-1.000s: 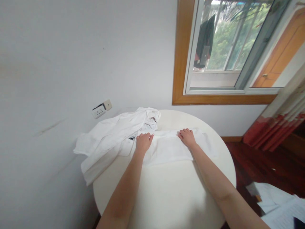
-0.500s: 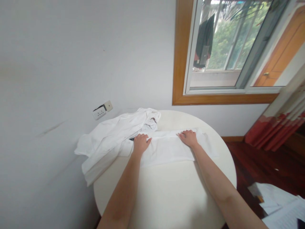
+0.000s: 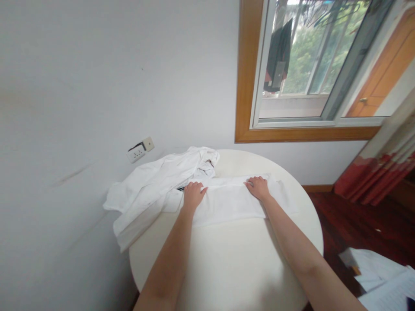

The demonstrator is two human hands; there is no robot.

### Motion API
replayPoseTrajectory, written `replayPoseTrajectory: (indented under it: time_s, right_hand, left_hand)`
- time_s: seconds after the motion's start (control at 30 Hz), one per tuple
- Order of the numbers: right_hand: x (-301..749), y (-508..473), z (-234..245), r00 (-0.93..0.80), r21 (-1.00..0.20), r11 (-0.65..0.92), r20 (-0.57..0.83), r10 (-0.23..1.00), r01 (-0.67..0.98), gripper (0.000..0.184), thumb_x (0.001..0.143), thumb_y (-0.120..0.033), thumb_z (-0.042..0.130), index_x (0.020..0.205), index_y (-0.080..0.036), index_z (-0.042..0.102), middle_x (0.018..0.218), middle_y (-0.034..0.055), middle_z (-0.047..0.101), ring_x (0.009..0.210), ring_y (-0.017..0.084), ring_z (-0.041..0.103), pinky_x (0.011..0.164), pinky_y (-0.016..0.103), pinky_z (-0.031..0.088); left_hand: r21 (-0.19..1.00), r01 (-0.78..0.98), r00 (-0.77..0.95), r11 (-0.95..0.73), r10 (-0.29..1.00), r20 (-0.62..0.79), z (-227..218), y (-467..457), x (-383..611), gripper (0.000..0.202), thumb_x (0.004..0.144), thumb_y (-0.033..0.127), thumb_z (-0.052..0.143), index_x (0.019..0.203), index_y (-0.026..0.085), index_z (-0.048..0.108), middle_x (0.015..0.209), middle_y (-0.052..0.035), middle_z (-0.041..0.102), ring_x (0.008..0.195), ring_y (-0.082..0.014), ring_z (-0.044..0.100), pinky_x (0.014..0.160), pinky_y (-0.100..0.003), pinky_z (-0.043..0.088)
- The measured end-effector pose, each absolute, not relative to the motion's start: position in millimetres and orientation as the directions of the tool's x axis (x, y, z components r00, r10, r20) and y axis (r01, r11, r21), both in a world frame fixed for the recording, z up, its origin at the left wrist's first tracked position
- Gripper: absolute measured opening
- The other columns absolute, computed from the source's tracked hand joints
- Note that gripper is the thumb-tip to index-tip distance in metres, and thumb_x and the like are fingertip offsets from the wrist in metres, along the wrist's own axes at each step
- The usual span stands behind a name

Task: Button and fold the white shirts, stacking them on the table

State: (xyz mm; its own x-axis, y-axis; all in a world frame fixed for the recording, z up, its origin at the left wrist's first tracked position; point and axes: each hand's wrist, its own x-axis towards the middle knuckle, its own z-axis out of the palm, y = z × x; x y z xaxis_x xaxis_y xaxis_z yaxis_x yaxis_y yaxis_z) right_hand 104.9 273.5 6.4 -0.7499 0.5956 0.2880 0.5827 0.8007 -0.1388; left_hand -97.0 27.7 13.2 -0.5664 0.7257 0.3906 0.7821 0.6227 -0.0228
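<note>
A white garment (image 3: 227, 205), folded into a long flat strip, lies across the round table. My left hand (image 3: 193, 194) rests on its left end, fingers stretched forward and thumb out to the side. On the right part of the strip lies my right hand (image 3: 258, 188), palm down with the fingers apart. Both hands press on the cloth and neither grips it. To the left is a crumpled heap of white clothing (image 3: 162, 177), close by my left hand. A small dark item (image 3: 180, 188) peeks out between them, too covered to name.
The white round table (image 3: 223, 259) stands against the wall. A socket (image 3: 136, 153) is on the wall behind the heap. Above right is a wood-framed window (image 3: 244, 86), with a curtain (image 3: 363, 177) beside it. Papers (image 3: 376, 270) lie low at the right.
</note>
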Motion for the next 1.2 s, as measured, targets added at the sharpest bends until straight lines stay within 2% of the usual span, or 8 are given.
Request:
replayPoseTrajectory:
  time_s: [0.8, 1.2]
  right_hand:
    - [105.0, 271.8, 8.9, -0.747, -0.137, 0.787, 0.255, 0.615, 0.601, 0.041, 0.092, -0.05, 0.039, 0.102, -0.022, 0.067, 0.107, 0.0096, 0.066, 0.104, 0.025, 0.053, 0.086, 0.036, 0.033]
    - [105.0, 273.1, 5.1, -0.745, -0.153, 0.797, 0.288, 0.602, 0.585, 0.038, 0.092, -0.049, 0.041, 0.104, -0.023, 0.067, 0.104, 0.0082, 0.067, 0.102, 0.025, 0.053, 0.085, 0.035, 0.033]
  left_hand:
    - [0.029, 0.772, -0.598, 0.635, 0.709, 0.374, 13.4, 28.4, -94.4, 0.035, 0.09, 0.046, 0.041, 0.093, 0.02, 0.064, 0.096, -0.0107, 0.063, 0.1, -0.0285, 0.051, 0.081, -0.04, 0.036]
    - [0.0, 0.777, -0.582, 0.63, 0.717, 0.384, 15.2, 27.3, -93.8, 0.035, 0.09, 0.045, 0.041, 0.093, 0.02, 0.064, 0.094, -0.0103, 0.063, 0.097, -0.0285, 0.052, 0.079, -0.039, 0.037]
